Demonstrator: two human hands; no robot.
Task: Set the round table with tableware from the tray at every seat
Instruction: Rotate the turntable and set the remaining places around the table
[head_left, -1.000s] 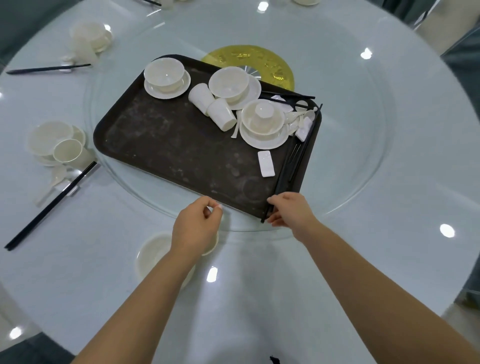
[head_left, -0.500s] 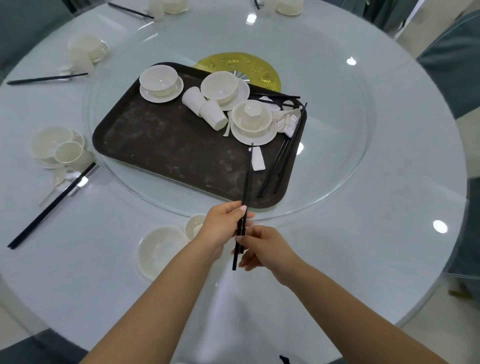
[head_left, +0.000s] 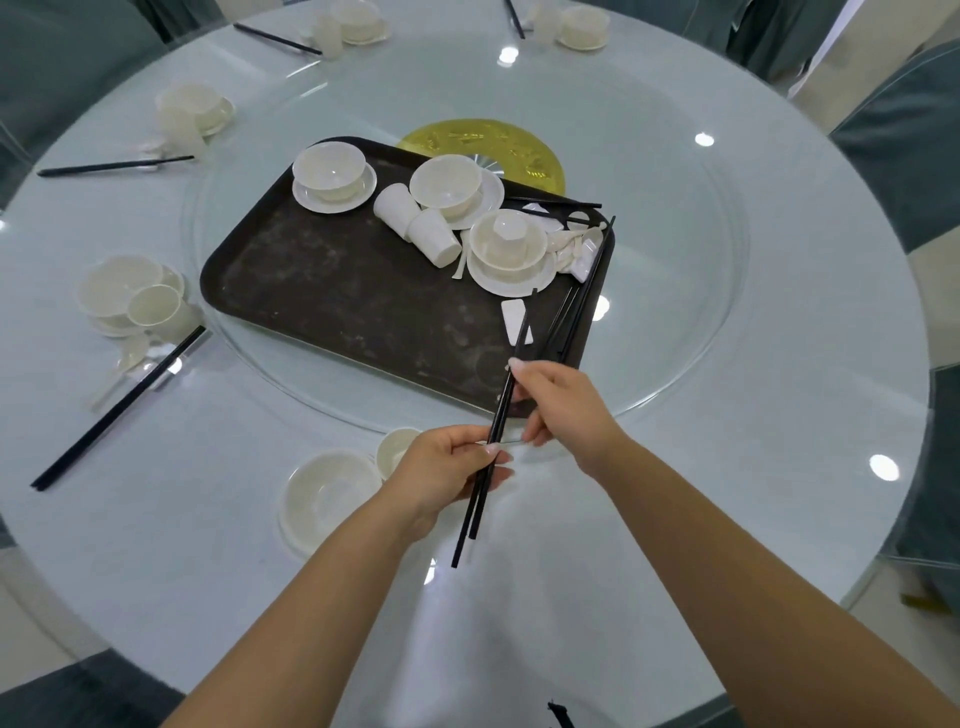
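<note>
From the head view, both hands hold one pair of black chopsticks (head_left: 496, 421) above the near side of the round table (head_left: 779, 467): the left hand (head_left: 447, 470) pinches them between thumb and fingertips at about their middle, and the right hand (head_left: 558, 397) grips them higher up, its index finger laid along the shaft. Half a second ago the two hands sat close together on the sticks; now the right hand has slid up toward the tips, at 1 o'clock from the left, and the sticks lean toward 1 o'clock, their lower ends hanging free over the table, one a little lower than the other. A second ago the right hand was only reaching the sticks at the tray's near corner and the left hand was at the cup. The dark tray (head_left: 322, 296) lies on the glass turntable (head_left: 675, 322) toward 12 o'clock from the hands, carrying three bowls on saucers (head_left: 332, 179), two tipped cups (head_left: 415, 223), spoons and more black chopsticks along its 3 o'clock edge. At 9 o'clock from the left hand, the near seat has a white bowl (head_left: 330, 493) and a small cup (head_left: 395, 449) just beside it. Further settings with chopsticks (head_left: 119, 410) lie round the rim at 9 to 12 o'clock
</note>
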